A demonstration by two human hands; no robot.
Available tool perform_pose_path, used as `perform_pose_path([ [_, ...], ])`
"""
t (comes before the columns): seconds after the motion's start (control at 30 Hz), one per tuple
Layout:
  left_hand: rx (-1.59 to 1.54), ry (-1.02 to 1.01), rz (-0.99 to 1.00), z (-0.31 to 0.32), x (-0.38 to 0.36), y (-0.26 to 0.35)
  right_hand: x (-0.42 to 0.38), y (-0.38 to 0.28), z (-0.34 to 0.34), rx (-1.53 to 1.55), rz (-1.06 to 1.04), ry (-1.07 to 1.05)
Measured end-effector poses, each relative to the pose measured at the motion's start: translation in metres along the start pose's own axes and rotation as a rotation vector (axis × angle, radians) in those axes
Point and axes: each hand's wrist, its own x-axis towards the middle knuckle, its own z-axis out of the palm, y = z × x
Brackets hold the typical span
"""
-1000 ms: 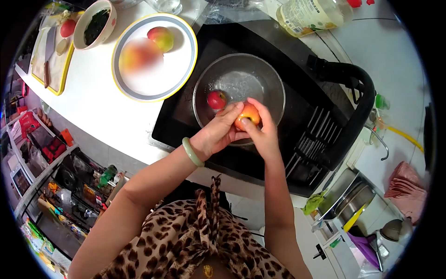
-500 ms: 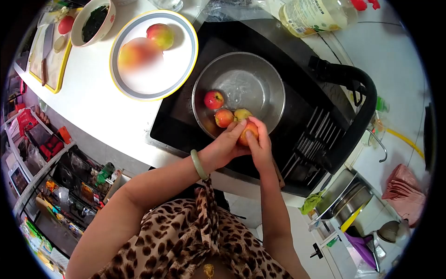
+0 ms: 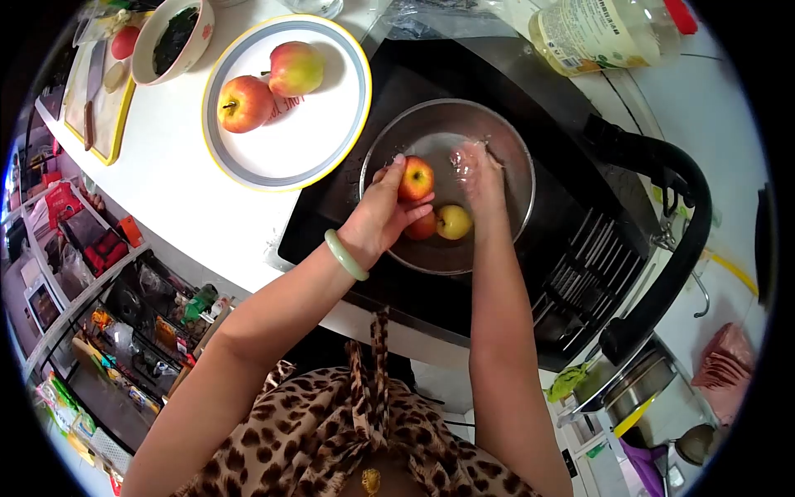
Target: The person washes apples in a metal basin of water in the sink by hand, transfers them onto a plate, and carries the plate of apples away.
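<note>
Spreads across the upper left as a white countertop [image 3: 170, 153], bordering a black sink unit [image 3: 571, 186]. Carries a round white plate [image 3: 248, 157] with a grey band and yellow rim, just beside the unit's edge. Supports, farther left, a pale bowl [image 3: 199, 53] and a yellow-edged cutting board [image 3: 105, 132]. Bears a clear glass vessel [image 3: 319, 7] beyond the plate, cut off by the view's edge, and crumpled clear plastic [image 3: 447, 20] near it. Holds, within the black unit, a round metal basin [image 3: 519, 186].
</note>
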Motion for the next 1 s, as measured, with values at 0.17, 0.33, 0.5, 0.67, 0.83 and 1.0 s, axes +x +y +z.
perform_pose_path([
  [0.17,-0.049,-0.032,-0.066,0.003,0.006,-0.005,-0.087,-0.057,0.024,-0.144,0.128,-0.436],
  [0.33,0.003,-0.330,-0.175,0.040,-0.025,-0.021,-0.165,-0.060,0.048,-0.957,-0.775,-0.131],
  [0.5,0.312,-0.356,-0.307,0.055,-0.051,-0.039,-0.159,-0.049,0.016,-0.524,-0.397,-0.152],
  [0.67,0.158,-0.410,-0.336,0.045,-0.051,-0.060,-0.184,-0.050,0.008,-0.484,-0.328,-0.164],
  [0.83,-0.222,-0.293,-0.155,0.064,-0.062,-0.081,-0.217,-0.024,0.032,-1.030,-0.848,0.227],
  [1.0,-0.068,-0.412,-0.290,0.056,-0.072,-0.069,-0.182,-0.033,-0.003,-0.542,-0.379,-0.003],
])
